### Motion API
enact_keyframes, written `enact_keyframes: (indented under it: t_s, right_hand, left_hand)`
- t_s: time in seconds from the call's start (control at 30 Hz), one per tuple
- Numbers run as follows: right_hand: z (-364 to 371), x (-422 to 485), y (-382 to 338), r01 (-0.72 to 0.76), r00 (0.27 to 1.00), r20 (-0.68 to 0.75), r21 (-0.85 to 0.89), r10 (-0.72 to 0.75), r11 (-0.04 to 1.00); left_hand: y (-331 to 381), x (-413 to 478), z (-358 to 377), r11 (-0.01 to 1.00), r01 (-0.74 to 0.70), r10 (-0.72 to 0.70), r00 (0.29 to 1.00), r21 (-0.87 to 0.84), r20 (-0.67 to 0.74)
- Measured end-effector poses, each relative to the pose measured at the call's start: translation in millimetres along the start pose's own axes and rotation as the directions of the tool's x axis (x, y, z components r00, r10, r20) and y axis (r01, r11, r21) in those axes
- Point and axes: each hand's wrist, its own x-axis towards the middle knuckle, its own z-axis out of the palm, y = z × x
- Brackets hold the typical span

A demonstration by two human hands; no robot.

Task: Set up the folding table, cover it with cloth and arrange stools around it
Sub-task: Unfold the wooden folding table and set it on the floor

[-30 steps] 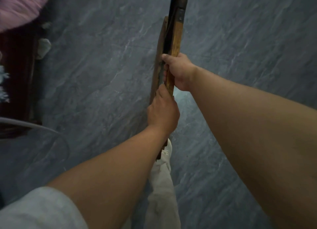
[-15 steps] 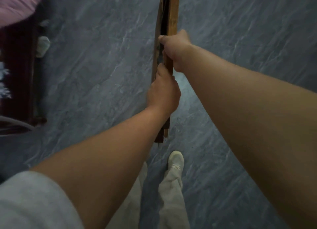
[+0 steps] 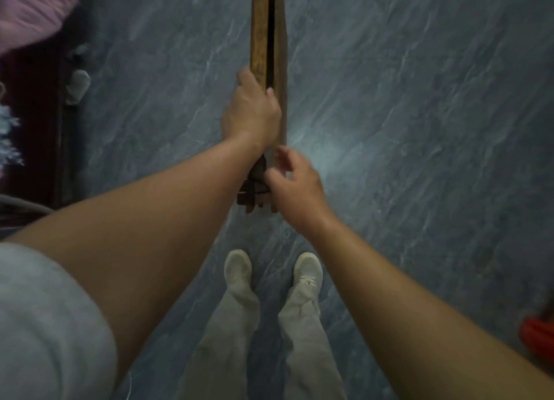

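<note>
The folded wooden table [image 3: 263, 39] is held edge-on in front of me above the grey floor, running from the top of the view down to its dark leg ends near my hands. My left hand [image 3: 250, 111] grips its upper edge, thumb over the top. My right hand [image 3: 292, 180] is at the near end, fingers curled round the right-hand panel beside the dark folded legs [image 3: 251, 192]. No cloth or stools are identifiable.
Grey marbled floor [image 3: 404, 129] spreads all around. A dark wooden piece of furniture [image 3: 45, 114] with pink fabric [image 3: 30, 9] on it stands at the left. Something orange [image 3: 536, 336] shows at the right edge. My feet [image 3: 269, 270] stand just below the table's end.
My right hand has left its grip further up the table and come down to the near end. The left hand now sits above it. Both feet have come into view.
</note>
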Motion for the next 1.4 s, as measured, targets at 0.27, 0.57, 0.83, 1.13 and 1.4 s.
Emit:
enact_keyframes:
  t_s: [0.27,0.57,0.83,1.13,1.4]
  right_hand:
    - [18,-21,5,0.113,0.994,0.001,-0.102,-0.113,0.988]
    - [30,-30,26,0.18,0.983,-0.031,-0.098,-0.183,0.979]
    - [20,-25,89,-0.01,0.998,-0.06,-0.616,-0.035,0.788]
    - [65,21,134,0.006,0.999,-0.034,-0.647,-0.037,0.762]
    - [87,52,153,0.042,0.998,-0.005,-0.636,-0.059,0.771]
  left_hand:
    - [-9,-10,-28,0.974,-0.018,0.1,0.927,-0.225,0.361]
    - [-59,-91,-24,0.95,0.026,0.076,0.947,-0.313,0.311]
    - [-74,-102,-7,0.983,-0.137,0.153,0.979,-0.121,0.138]
    - [-81,-101,-1,0.941,-0.338,0.338,0.941,-0.018,0.008]
    - [-86,-97,1,0.924,-0.377,0.376,0.926,-0.058,-0.034]
